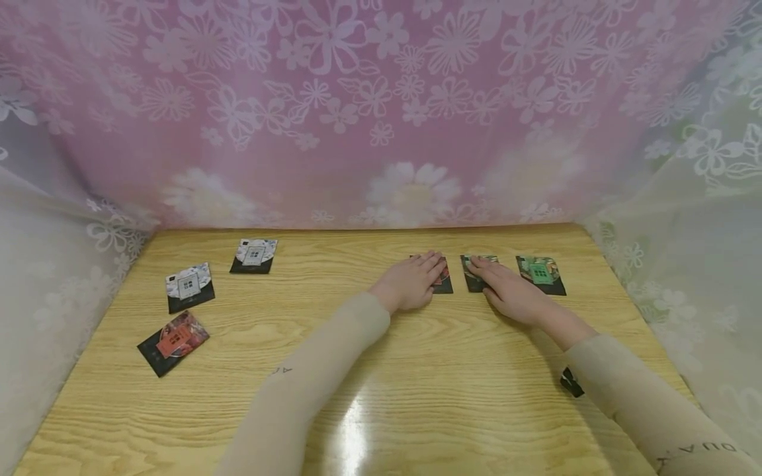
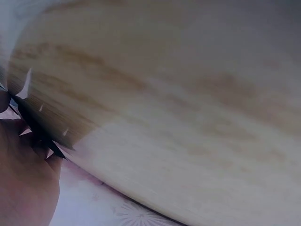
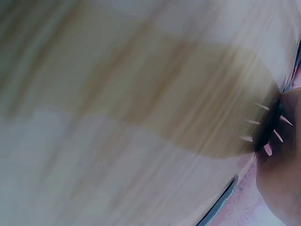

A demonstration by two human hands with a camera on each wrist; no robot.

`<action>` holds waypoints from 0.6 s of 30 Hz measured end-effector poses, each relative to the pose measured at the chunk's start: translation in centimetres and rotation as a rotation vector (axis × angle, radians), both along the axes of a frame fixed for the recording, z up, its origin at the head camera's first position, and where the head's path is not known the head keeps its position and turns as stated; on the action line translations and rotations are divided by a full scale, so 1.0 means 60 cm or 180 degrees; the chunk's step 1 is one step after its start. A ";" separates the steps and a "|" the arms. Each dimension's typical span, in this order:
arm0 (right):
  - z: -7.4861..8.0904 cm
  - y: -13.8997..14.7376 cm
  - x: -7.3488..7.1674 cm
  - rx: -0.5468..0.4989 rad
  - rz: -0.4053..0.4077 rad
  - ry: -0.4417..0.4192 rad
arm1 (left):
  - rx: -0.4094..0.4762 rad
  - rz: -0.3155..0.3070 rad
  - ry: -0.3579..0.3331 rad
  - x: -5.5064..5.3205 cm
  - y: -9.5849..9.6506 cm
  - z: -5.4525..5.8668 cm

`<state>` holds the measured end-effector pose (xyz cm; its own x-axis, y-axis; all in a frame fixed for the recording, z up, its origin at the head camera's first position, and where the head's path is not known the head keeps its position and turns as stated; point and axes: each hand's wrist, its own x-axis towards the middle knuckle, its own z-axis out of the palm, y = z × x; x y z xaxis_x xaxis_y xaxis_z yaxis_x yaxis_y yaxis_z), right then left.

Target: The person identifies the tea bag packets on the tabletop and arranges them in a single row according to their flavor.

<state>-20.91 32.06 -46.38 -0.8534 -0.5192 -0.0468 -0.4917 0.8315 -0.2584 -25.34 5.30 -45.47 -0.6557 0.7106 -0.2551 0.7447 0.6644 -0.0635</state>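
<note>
In the head view my left hand [image 1: 411, 281] lies with extended fingers over a red and black packet [image 1: 443, 284], covering most of it. My right hand [image 1: 512, 287] rests with straight fingers on a packet with a dark lower half [image 1: 474, 283], just to the right. Beyond it lies a green-labelled packet [image 1: 542, 274], untouched. Both wrist views are tilted. In the left one, the dark packet [image 2: 35, 120] shows edge-on under the left hand [image 2: 28, 174]; in the right one, a dark packet [image 3: 268, 125] shows beneath the right hand [image 3: 280, 165].
Two white and black packets [image 1: 253, 256] [image 1: 189, 287] and a red and black packet [image 1: 174, 342] lie at the table's left. A small black thing [image 1: 571, 382] is partly hidden by the right sleeve. Flowered curtains [image 1: 381, 119] enclose the wooden table [image 1: 297, 264] at the back and sides.
</note>
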 end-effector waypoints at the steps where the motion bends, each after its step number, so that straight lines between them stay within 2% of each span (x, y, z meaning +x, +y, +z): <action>1: 0.000 0.000 0.000 -0.0003 0.0000 -0.0007 | -0.0002 0.0001 0.0000 0.000 0.000 0.000; 9: 0.001 -0.002 0.001 -0.0016 0.0023 -0.0012 | 0.0004 0.0017 -0.0011 -0.008 0.001 -0.007; 18: 0.002 0.000 0.001 -0.0011 0.0012 -0.0004 | -0.0006 -0.0027 0.0053 -0.005 -0.001 0.003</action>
<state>-20.85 32.06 -46.24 -0.8513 -0.5227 -0.0459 -0.4947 0.8286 -0.2619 -25.64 5.25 -45.29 -0.6537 0.7157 -0.2456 0.7492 0.6578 -0.0773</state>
